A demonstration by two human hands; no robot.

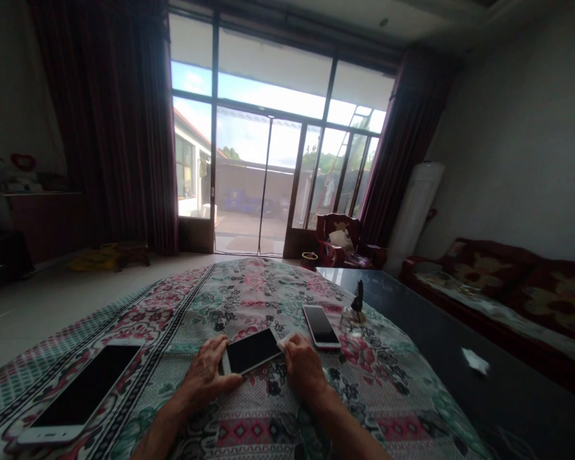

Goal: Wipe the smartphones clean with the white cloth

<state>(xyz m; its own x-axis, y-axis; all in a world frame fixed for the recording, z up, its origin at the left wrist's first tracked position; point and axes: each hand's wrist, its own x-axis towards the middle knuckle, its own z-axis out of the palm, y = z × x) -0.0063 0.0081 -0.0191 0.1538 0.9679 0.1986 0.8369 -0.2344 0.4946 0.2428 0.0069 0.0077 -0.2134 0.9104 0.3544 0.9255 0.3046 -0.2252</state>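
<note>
A white-framed smartphone (253, 351) with a dark screen lies slanted between my hands, just above or on the patterned tablecloth. My left hand (206, 370) grips its left end, thumb along the near edge and fingers at the far edge. My right hand (304, 367) is closed at the phone's right end, pinching a small white piece that looks like tissue (282, 343) against it. Right of that hand lies a second smartphone (321, 327), screen up and dark. A larger white smartphone (84, 390) lies at the left, also dark.
A small clear bottle with a black top (357, 308) stands beyond the second phone. The flowered tablecloth (263, 294) covers the round table. A dark table (441, 338) adjoins on the right, with a crumpled white tissue (475, 361) on it. Beyond stand a sofa (498, 275) and glass doors.
</note>
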